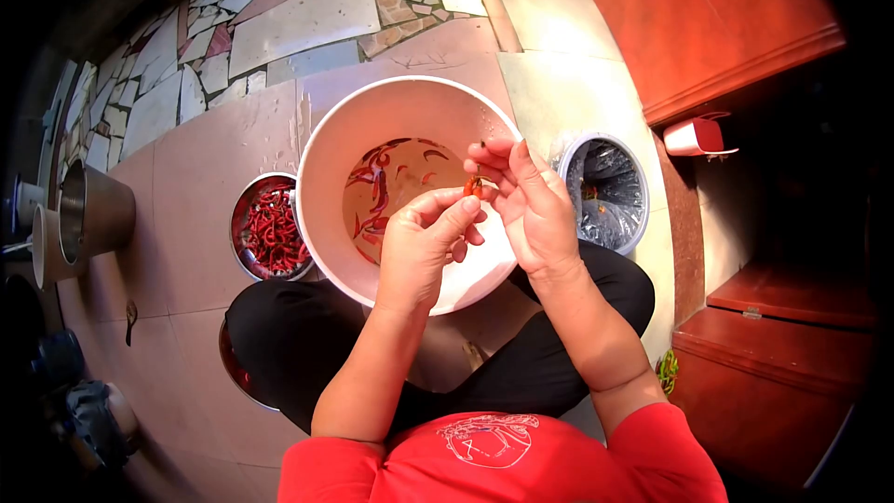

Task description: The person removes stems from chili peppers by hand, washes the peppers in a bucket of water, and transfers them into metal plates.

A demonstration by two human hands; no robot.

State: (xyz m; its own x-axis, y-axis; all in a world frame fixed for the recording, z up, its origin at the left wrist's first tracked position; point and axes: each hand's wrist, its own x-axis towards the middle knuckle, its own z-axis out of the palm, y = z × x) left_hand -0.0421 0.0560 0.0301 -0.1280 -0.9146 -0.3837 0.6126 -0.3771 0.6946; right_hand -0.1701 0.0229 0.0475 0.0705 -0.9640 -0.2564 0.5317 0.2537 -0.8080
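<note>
Pinched in the fingertips of my left hand (424, 242) is a small red chili pepper (473, 187), its stem end pointing up. My right hand (535, 205) is just beside it, thumb raised apart from the bent fingers, which come right up to the pepper's stem. A tiny dark bit shows at a right fingertip. Both hands are over a large white bucket (321, 144) between my legs. Red chili peppers (377, 186) float in the water inside it.
Left of the bucket, a metal bowl (238, 256) holds many red chilies (272, 228). A bin (643, 196) lined with a black bag stands at right. Green chilies (667, 371) lie near the red wooden cabinet (764, 382). A metal pot (107, 214) is at far left.
</note>
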